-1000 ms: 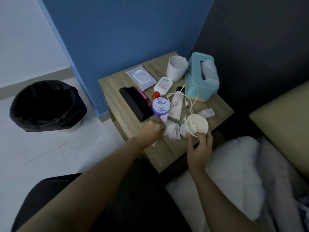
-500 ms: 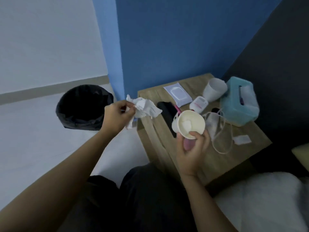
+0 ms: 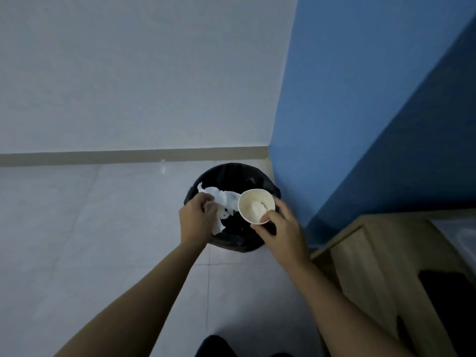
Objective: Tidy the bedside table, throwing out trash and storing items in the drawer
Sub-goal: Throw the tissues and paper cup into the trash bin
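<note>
A black-lined trash bin (image 3: 226, 173) stands on the floor by the blue wall's corner. Over its opening my left hand (image 3: 197, 219) grips a crumpled white tissue (image 3: 222, 203), which hangs down into the bin's mouth. Beside it my right hand (image 3: 279, 228) holds a white paper cup (image 3: 256, 206) above the bin, thumb on the rim; a wad of tissue lies inside the cup. The wooden bedside table (image 3: 381, 248) shows at the lower right, most of its top out of frame.
A black flat object (image 3: 448, 300) lies on the table's near part, cut by the frame edge. Pale tiled floor (image 3: 90, 240) spreads left of the bin. The blue wall (image 3: 360, 112) stands close behind and right of the bin.
Both hands have swung left from the table to over the bin, carrying the tissue and the cup. The view has turned with them, leaving most of the table out of frame.
</note>
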